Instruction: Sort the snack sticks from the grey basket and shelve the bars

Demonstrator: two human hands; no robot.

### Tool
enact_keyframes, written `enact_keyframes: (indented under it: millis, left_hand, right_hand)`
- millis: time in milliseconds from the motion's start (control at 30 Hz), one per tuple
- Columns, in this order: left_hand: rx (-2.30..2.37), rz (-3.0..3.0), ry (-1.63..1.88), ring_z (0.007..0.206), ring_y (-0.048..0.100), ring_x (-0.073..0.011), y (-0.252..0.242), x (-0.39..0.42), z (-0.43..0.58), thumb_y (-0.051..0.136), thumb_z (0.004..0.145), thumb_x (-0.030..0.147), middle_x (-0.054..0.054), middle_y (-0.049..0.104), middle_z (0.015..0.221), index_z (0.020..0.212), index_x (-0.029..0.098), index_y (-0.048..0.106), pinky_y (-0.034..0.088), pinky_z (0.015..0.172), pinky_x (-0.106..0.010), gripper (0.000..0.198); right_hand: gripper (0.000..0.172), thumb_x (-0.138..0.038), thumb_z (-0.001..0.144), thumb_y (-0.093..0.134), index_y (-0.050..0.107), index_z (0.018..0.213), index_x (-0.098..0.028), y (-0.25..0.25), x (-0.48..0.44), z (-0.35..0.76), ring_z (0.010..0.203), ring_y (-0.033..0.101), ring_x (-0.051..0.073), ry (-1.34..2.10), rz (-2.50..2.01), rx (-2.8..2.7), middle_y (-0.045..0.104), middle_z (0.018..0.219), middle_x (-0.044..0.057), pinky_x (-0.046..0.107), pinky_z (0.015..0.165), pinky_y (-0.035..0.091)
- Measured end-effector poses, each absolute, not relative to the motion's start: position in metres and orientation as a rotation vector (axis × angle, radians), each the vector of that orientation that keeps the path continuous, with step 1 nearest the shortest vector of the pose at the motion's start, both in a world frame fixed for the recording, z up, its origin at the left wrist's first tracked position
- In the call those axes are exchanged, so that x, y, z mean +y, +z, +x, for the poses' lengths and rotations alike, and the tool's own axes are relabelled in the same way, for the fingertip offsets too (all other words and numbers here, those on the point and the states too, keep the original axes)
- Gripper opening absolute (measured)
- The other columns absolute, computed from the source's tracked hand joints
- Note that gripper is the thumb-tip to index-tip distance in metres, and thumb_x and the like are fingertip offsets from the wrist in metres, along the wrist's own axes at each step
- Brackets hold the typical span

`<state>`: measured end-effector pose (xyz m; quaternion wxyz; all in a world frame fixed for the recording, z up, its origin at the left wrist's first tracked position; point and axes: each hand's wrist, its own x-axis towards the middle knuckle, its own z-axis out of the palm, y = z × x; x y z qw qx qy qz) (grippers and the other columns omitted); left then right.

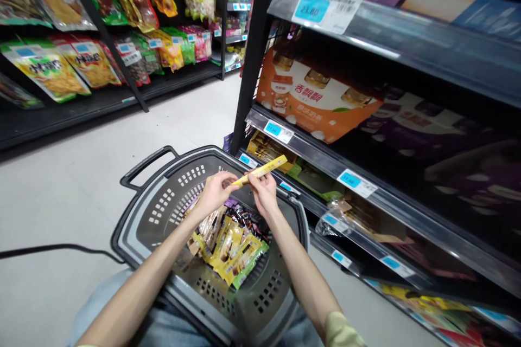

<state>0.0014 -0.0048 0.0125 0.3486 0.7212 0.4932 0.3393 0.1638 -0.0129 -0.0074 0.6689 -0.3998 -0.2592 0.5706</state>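
Note:
Above a dark grey shopping basket (134, 217), both hands hold one slim yellow stick packet (266, 166). My left hand (215, 191) pinches its lower left end, fingers closed. Closer to its middle, my right hand (264, 190) grips it between thumb and fingers, and the far end sticks out up and to the right. Down in the basket lies a heap of small snack packets: several yellow ones (232, 241), a green one (254, 264) and dark purple ones (244, 214). My forearms cover part of the basket's inside.
Close on the right stands a shelf rack with orange drink cartons (313, 97) and blue price tags (356, 181). Yellow boxes (264, 146) sit on a lower shelf beside the basket. Bagged snacks (49, 68) line the left rack across the pale floor (191, 114).

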Motion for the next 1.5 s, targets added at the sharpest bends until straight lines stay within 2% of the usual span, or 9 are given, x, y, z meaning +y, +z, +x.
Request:
enact_keyframes:
  millis: [233,433,567,733,933,1100,1233,1367,1500]
  left_hand:
    - [1.252,1.883,0.908,0.076,0.064,-0.0169,0.010,-0.005,0.002,0.068,0.080,0.025,-0.002,0.071,0.086,0.090,0.020,0.071,0.050,0.074,-0.029,0.011]
    - [1.178,1.729,0.852,0.083,0.069,-0.0192,0.013,-0.008,0.007,0.069,0.082,0.035,-0.005,0.076,0.095,0.102,0.019,0.072,0.052,0.076,-0.030,0.026]
    - [1.138,1.699,0.767,0.075,0.069,-0.0180,0.020,-0.008,0.006,0.068,0.080,0.032,-0.004,0.076,0.085,0.092,0.018,0.073,0.052,0.071,-0.028,0.019]
    - [1.128,1.750,0.604,0.064,0.066,-0.0156,0.028,-0.004,-0.006,0.067,0.077,0.032,-0.004,0.074,0.073,0.084,0.019,0.073,0.048,0.061,-0.024,0.015]
    - [1.258,1.759,0.774,0.072,0.065,-0.0176,0.025,0.010,-0.022,0.064,0.080,0.036,-0.006,0.076,0.089,0.092,0.020,0.076,0.049,0.064,-0.027,0.023]
    - [1.282,1.283,1.156,0.085,0.068,-0.0200,0.023,0.016,-0.022,0.074,0.072,0.039,-0.008,0.074,0.094,0.093,0.015,0.068,0.054,0.079,-0.032,0.033]
    - [1.330,1.142,1.287,0.091,0.067,-0.0195,0.023,0.018,-0.022,0.075,0.070,0.035,-0.008,0.072,0.094,0.091,0.015,0.067,0.053,0.089,-0.034,0.030]
    - [1.342,1.237,1.247,0.089,0.067,-0.0186,0.026,0.017,-0.024,0.070,0.074,0.034,-0.007,0.072,0.093,0.092,0.016,0.067,0.053,0.087,-0.033,0.025]
    - [1.333,1.567,0.976,0.089,0.068,-0.0195,0.028,0.013,-0.024,0.062,0.081,0.031,-0.005,0.074,0.092,0.091,0.019,0.069,0.053,0.085,-0.033,0.017]
  right_hand:
    - [0.044,-0.027,0.056,0.092,0.066,0.090,-0.019,-0.006,-0.015,0.165,0.087,0.073,0.018,1.275,-0.916,-0.579,0.074,0.093,0.004,0.034,0.089,0.059]
    - [0.039,-0.032,0.061,0.091,0.069,0.090,-0.019,-0.006,-0.016,0.166,0.081,0.072,0.017,1.318,-0.896,-0.680,0.075,0.090,0.003,0.032,0.084,0.059]
    - [0.035,-0.047,0.072,0.082,0.069,0.082,-0.016,-0.003,-0.014,0.170,0.072,0.070,0.017,1.252,-0.951,-0.700,0.074,0.079,0.004,0.033,0.078,0.059]
    - [0.041,-0.053,0.067,0.084,0.069,0.079,-0.015,-0.001,-0.009,0.183,0.070,0.069,0.018,1.088,-1.061,-0.652,0.073,0.073,0.003,0.033,0.073,0.058]
    - [0.039,-0.048,0.062,0.087,0.074,0.075,-0.014,0.001,-0.006,0.196,0.062,0.065,0.015,1.008,-1.178,-0.725,0.072,0.072,0.002,0.026,0.055,0.056]
    - [0.043,-0.040,0.060,0.090,0.076,0.090,-0.013,0.000,-0.005,0.206,0.067,0.070,0.016,1.095,-1.174,-0.733,0.076,0.080,0.004,0.030,0.064,0.063]
    - [0.047,-0.039,0.058,0.090,0.074,0.093,-0.012,-0.001,-0.001,0.221,0.078,0.072,0.018,0.970,-1.143,-0.591,0.076,0.090,0.007,0.034,0.074,0.065]
    - [0.047,-0.050,0.067,0.082,0.068,0.092,-0.013,-0.005,0.005,0.242,0.092,0.072,0.019,0.743,-1.089,-0.462,0.072,0.101,0.007,0.039,0.087,0.063]
    - [0.045,-0.059,0.074,0.072,0.060,0.080,-0.015,-0.015,0.015,0.255,0.094,0.070,0.019,0.547,-1.126,-0.535,0.066,0.098,0.005,0.042,0.090,0.062]
